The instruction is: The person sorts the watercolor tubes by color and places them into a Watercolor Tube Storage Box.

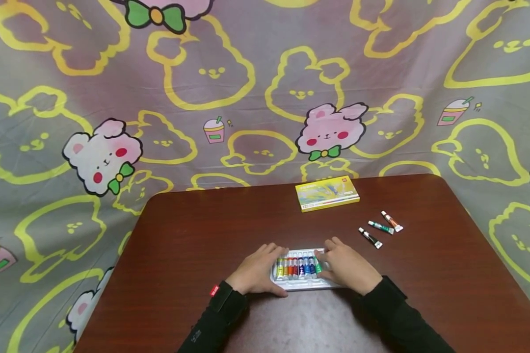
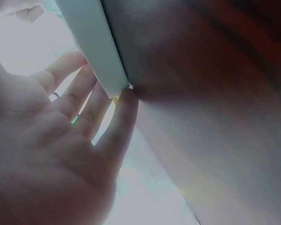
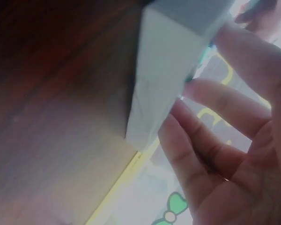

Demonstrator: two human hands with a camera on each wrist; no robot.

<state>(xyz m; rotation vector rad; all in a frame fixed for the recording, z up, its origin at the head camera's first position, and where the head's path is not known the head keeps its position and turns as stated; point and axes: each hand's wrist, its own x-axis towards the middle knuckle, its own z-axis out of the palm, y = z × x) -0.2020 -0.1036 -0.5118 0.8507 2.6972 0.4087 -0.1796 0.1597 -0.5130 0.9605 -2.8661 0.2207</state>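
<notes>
A white plastic tray (image 1: 304,285) lies on the table, holding a row of small paint tubes (image 1: 295,267) in yellow, orange, red, blue and green. My left hand (image 1: 258,269) holds the tray's left end, fingers at the far side and thumb by the near edge. In the left wrist view, its fingers (image 2: 124,110) touch the tray's corner. Over the tray's right end, my right hand (image 1: 349,264) has its fingertips at a green paint tube (image 1: 318,264), seeming to pinch it. The hand hides that end of the tray. The right wrist view shows its bent fingers beside the tray's wall (image 3: 159,70).
Three loose paint tubes, one black (image 1: 370,238), one green (image 1: 381,227) and one orange-brown (image 1: 392,221), lie beyond my right hand. A yellow cardboard box (image 1: 328,194) sits near the table's back edge. A cartoon-printed cloth (image 1: 256,88) hangs behind the brown table (image 1: 194,230).
</notes>
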